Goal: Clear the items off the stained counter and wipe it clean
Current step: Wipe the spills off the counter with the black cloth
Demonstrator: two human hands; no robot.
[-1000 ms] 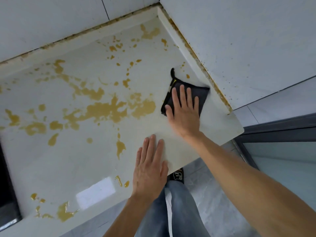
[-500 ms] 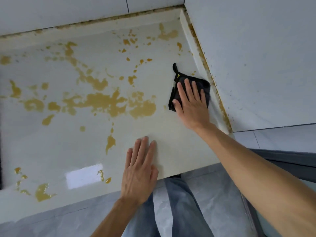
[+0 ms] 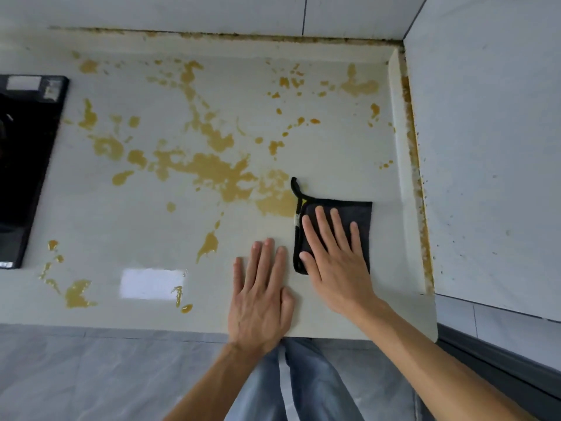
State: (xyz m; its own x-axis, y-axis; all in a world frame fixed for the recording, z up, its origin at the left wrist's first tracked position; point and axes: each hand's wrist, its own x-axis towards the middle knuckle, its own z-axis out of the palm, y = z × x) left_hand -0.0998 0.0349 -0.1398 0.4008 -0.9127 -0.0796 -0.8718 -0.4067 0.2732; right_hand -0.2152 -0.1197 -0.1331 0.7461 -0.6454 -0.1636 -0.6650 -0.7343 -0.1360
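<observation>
The pale cream stone table [image 3: 334,132] was splashed with yellow-brown sticky stains [image 3: 212,168]. The biggest patch ran across the middle, and smaller drops were spread toward the back wall and the near left edge.

A small dark grey square cloth [image 3: 361,214] with a black hanging loop lay flat on the table, near the front right. Its left edge touched the big stain. The right hand [image 3: 337,259] pressed down on the cloth with its fingers straight and a little spread, so this grip was flat and not curled round anything. The left hand [image 3: 261,293] lay flat on the bare table just beside the cloth, fingers straight too, holding nothing.

To the right of the cloth was a strip of clean table, then a low raised lip and the white tiled side wall [image 3: 485,147]. A dirty brown line ran along that joint. The front edge of the table was just under both wrists.

Far to the left sat a black glass panel [image 3: 24,162], maybe a stove top, but it was partly cut off. There was plenty of open stained table between it and the hands.
</observation>
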